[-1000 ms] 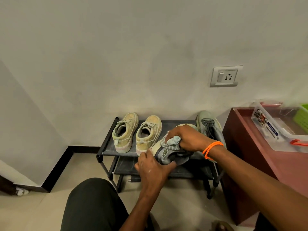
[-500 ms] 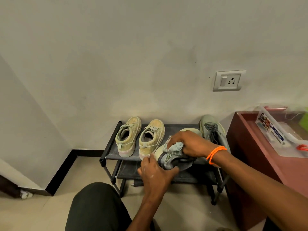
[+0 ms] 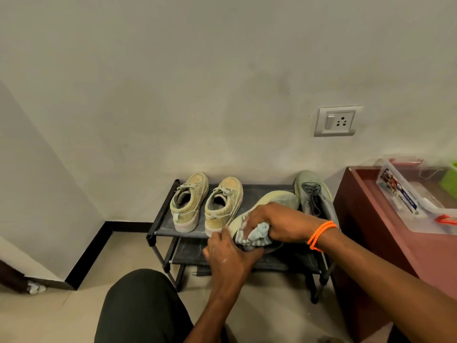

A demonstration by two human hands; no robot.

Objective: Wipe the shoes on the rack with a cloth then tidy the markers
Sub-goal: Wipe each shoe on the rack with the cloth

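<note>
Head camera view, looking down at a low black shoe rack (image 3: 163,229) against a pale wall. A grey shoe (image 3: 274,204) lies tipped on its side at the front edge of the top shelf, its pale sole turned up and its long axis running from the near left, where the heel is, to the far right, where the toe points at the wall. The left hand (image 3: 228,253) comes up from below and cups the heel end, fingers curled around it. The right hand (image 3: 277,225), an orange beaded band on its wrist, reaches in from the right and lies across the shoe's middle, fingers closed around a bunched grey cloth (image 3: 257,235) pressed to the shoe near the heel. The unwiped length appears to lie up and right of the cloth, toward the toe. A tan pair (image 3: 205,204) stands to the left; the matching grey shoe (image 3: 312,194) stands just right. No markers can be made out.
</note>
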